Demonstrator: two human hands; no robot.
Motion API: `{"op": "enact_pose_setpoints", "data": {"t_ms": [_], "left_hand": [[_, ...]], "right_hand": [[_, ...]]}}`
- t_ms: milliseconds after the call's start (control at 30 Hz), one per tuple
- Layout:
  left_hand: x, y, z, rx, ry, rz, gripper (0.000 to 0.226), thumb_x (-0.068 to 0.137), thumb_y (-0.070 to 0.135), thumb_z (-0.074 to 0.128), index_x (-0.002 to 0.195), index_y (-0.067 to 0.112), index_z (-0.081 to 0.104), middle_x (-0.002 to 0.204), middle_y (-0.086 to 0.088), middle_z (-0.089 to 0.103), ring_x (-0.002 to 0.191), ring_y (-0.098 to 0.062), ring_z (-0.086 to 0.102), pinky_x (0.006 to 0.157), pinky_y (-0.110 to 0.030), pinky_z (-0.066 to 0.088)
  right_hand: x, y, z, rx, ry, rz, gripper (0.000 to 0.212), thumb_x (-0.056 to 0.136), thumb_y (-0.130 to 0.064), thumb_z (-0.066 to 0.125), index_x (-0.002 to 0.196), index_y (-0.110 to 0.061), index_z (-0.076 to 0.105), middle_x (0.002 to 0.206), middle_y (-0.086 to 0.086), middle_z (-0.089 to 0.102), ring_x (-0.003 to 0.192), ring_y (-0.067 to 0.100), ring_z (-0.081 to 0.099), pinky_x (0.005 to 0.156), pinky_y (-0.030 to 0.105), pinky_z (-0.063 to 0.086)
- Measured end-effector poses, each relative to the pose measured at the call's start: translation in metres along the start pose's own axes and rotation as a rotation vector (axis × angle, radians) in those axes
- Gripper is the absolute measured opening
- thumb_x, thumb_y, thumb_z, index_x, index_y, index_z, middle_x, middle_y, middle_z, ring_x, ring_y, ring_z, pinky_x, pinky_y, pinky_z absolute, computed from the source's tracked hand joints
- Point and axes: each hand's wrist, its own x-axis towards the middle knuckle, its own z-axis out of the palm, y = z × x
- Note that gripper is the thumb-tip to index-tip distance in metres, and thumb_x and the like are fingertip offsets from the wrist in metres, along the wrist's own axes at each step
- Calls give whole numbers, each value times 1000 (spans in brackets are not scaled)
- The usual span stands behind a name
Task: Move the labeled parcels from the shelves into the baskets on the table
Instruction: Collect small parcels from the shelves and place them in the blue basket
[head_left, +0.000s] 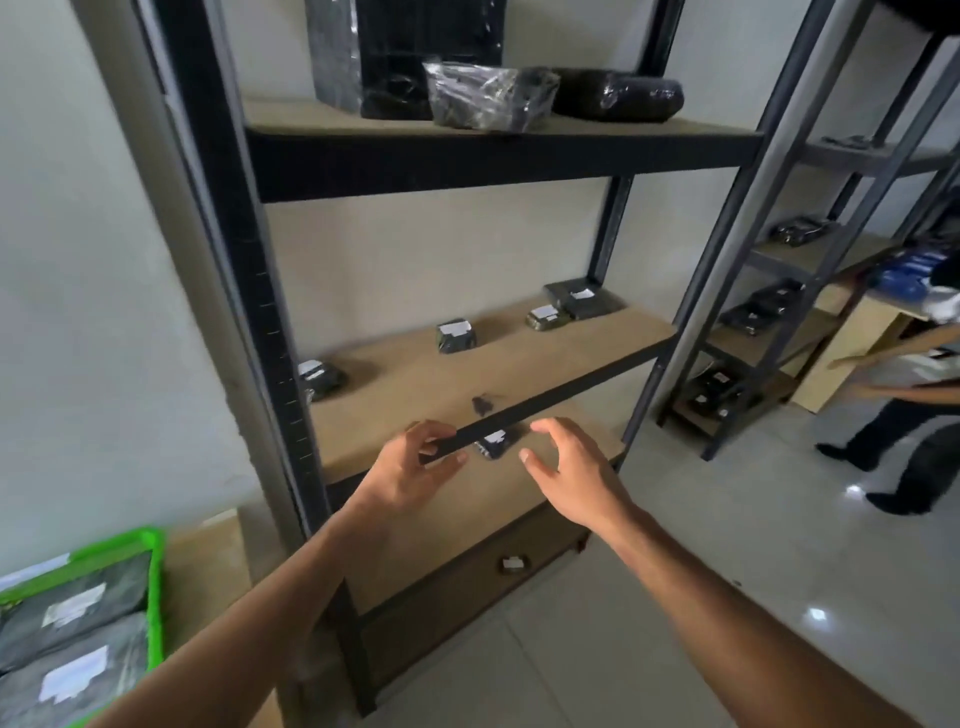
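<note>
Seemingly mid-reach, a person's left hand (421, 462) and right hand (566, 462), fingers spread and holding nothing, flank a small black parcel (497, 443) on the lower shelf (519, 499), half hidden behind the shelf rail (545, 400). More parcels (456, 335) wait above; a green basket (153, 587) sits near left. White labels show, but their print is unreadable.
</note>
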Motion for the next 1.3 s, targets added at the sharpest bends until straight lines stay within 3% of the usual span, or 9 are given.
{"op": "enact_pose_setpoints", "data": {"t_ms": [233,400,533,700,767,933,1033,1200,1300], "left_hand": [[114,11,56,40,-79,-68,22,91,34,75,111,29,67,108,10,69,93,-5,65,75,-12,49],[180,22,88,53,-133,-107,20,91,40,73,108,39,63,109,12,66,95,-9,64,82,-25,55],[235,27,119,38,-7,-147,17,91,32,76,104,33,66,108,8,67,92,-15,66,78,-21,52],[304,25,161,-53,103,-286,18,89,30,78,103,30,67,106,8,66,63,3,54,67,-17,48],[326,27,175,-56,148,-355,23,89,29,78,109,25,67,106,8,64,61,3,52,67,-19,47],[383,16,192,7,231,-461,42,88,31,79,124,16,64,116,-1,62,78,-13,56,75,-29,48],[416,5,198,70,259,-549,60,87,37,79,138,17,54,128,-3,58,104,-23,61,93,-38,54],[462,-11,208,203,159,-599,97,79,44,84,158,25,30,145,-13,38,129,-32,47,112,-43,42],[474,-23,209,321,139,-528,89,75,45,86,152,33,41,133,-9,43,127,-31,46,110,-38,42]], "right_hand": [[79,97,-42,-20,-75,17,51,93,-47,63,133,-17,54,132,0,58,123,16,53,103,31,47],[144,170,-61,-83,-136,-13,64,87,-52,70,135,-14,54,133,4,57,125,19,52,102,26,42],[218,235,-64,-165,-225,-63,74,84,-61,68,139,-15,49,136,5,53,126,21,50,101,30,44],[305,310,-53,-290,-318,-231,94,78,-79,57,148,-19,42,152,8,39,142,28,36,114,42,32],[331,328,-45,-353,-351,-301,101,73,-89,46,149,-23,38,155,7,33,145,28,31,117,44,28],[378,355,-24,-417,-424,-477,98,77,-95,25,141,-25,44,151,4,41,136,25,40,113,44,35],[380,359,-22,-427,-401,-525,91,82,-91,22,137,-24,49,145,3,44,130,24,43,108,44,38],[382,362,-23,-426,-431,-547,107,70,-100,24,139,-23,51,150,3,40,133,26,38,109,48,33],[384,361,-25,-432,-438,-563,114,63,-104,27,139,-22,51,151,3,39,134,27,36,111,49,31]]}}
